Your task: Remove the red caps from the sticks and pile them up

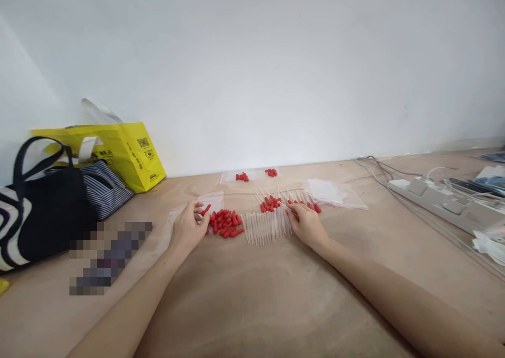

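My left hand (pixel 191 224) pinches one red dropper bulb (pixel 205 210) between thumb and fingers, at the left edge of a loose pile of red dropper bulbs (pixel 225 223). In my right hand (pixel 305 224) is a thin clear dropper tube (pixel 284 206), its tip pointing up and left. Between the hands lies a row of clear dropper tubes (pixel 262 228), side by side. Just behind that row are droppers with red bulbs (pixel 270 204), their tubes pointing away from me. More red ends show behind my right hand, which partly covers them.
Clear plastic bags (pixel 343 194) lie behind my right hand. Against the wall, another bag (pixel 254 175) has red bulbs on it. A yellow bag (pixel 145 158) and a black bag (pixel 51 211) stand left, near a blurred-out object (pixel 114 258). Right are a power strip (pixel 445 203) and cables (pixel 379 176).
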The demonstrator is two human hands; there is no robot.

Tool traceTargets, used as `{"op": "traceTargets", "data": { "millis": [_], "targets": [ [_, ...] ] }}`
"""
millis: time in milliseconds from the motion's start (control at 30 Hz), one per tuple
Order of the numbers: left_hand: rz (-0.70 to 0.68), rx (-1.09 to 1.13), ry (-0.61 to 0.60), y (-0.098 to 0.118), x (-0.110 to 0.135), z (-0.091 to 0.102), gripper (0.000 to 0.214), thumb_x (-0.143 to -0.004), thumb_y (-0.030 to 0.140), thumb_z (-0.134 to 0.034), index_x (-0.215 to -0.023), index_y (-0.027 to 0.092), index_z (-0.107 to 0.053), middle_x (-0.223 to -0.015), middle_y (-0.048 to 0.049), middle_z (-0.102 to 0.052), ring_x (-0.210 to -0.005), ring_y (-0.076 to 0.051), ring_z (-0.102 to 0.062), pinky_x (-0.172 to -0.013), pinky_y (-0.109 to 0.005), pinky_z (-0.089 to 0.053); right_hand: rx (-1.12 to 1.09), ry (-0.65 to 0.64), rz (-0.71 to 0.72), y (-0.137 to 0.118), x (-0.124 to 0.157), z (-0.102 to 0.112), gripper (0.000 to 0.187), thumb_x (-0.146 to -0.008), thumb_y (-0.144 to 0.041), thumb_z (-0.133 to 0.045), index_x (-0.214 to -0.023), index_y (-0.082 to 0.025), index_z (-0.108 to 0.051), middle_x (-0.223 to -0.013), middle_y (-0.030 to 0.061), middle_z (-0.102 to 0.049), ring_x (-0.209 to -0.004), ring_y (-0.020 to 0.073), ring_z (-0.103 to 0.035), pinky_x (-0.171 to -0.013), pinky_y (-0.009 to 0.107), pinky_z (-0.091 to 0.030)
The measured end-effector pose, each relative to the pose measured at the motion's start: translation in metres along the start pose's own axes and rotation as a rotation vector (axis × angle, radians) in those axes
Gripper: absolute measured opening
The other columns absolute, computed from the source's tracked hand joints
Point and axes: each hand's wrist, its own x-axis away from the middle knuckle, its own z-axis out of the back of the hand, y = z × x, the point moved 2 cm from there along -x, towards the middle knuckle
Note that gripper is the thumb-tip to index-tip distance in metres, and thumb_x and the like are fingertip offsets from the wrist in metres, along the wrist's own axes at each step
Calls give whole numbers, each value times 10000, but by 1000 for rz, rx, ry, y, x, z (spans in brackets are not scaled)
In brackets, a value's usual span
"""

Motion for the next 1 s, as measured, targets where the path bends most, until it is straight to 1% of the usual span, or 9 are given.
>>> {"op": "traceTargets", "data": {
  "millis": [67, 200, 367, 500, 600, 733, 833, 933, 1000],
  "targets": [
    [26, -25, -9, -3, -1, 4, 237, -669, 354, -487, -830, 180, -480, -715, -8, -580, -571, -132, -543, -554, -244, -446, 17, -16, 3, -1, -1, -3, 203, -821, -197, -388, -831, -190, -590, -710, 29, -633, -637, 143, -580, -602, 239, -415],
    [9, -65, -47, -5, -1, 5, 193, -665, 380, -482, -715, 193, -481, -685, 0, -593, -570, -136, -547, -552, -240, -429, 87, -14, 35, -7, 0, -10, 200, -814, -200, -396, -779, -185, -592, -677, 29, -625, -602, 136, -567, -543, 224, -379],
    [-4, -79, -64, -6, 1, -3, 207, -656, 402, -495, -680, 197, -485, -672, 0, -598, -565, -139, -554, -542, -241, -426, 204, -30, 90, -15, 1, -18, 203, -795, -149, -406, -682, -173, -573, -623, 35, -600, -592, 141, -544, -564, 243, -323],
    [6, -48, -111, -8, 2, -7, 243, -671, 434, -475, -678, 193, -504, -667, -9, -608, -573, -146, -563, -552, -245, -436, 226, -72, 92, -18, 2, -19, 184, -784, -139, -417, -716, -167, -586, -652, 38, -598, -620, 148, -534, -585, 259, -299],
    [17, -27, -129, -7, 2, -5, 265, -694, 438, -442, -682, 190, -536, -665, -19, -622, -607, -158, -576, -584, -252, -441, 243, -123, 82, -21, 1, -17, 185, -786, -162, -419, -735, -167, -596, -673, 46, -589, -636, 154, -523, -590, 269, -291],
    [23, -23, -122, -8, 1, -1, 287, -717, 428, -394, -667, 189, -544, -617, -16, -615, -599, -165, -574, -581, -255, -430, 246, -189, 72, -26, 1, -14, 171, -777, -189, -435, -731, -165, -598, -700, 56, -570, -662, 156, -509, -601, 271, -290],
    [37, -17, -123, -11, 0, 0, 288, -713, 437, -389, -663, 194, -534, -600, -10, -607, -589, -167, -572, -575, -257, -423, 234, -213, 55, -29, 2, -12, 196, -790, -253, -440, -718, -165, -600, -713, 57, -563, -674, 153, -506, -628, 276, -293],
    [81, -8, -58, -16, -2, -1, 267, -686, 453, -411, -671, 197, -486, -605, -6, -588, -578, -165, -565, -558, -256, -423, 208, -209, 32, -27, 1, -8, 257, -806, -347, -431, -736, -175, -609, -745, 52, -572, -700, 154, -512, -661, 284, -289],
    [97, -2, 0, -18, -3, -1, 256, -670, 459, -427, -681, 203, -436, -600, 3, -562, -561, -158, -554, -546, -254, -423, 213, -191, -3, -20, -2, -4, 269, -813, -359, -418, -744, -187, -613, -770, 46, -583, -725, 155, -515, -689, 293, -279]
  ]
}}
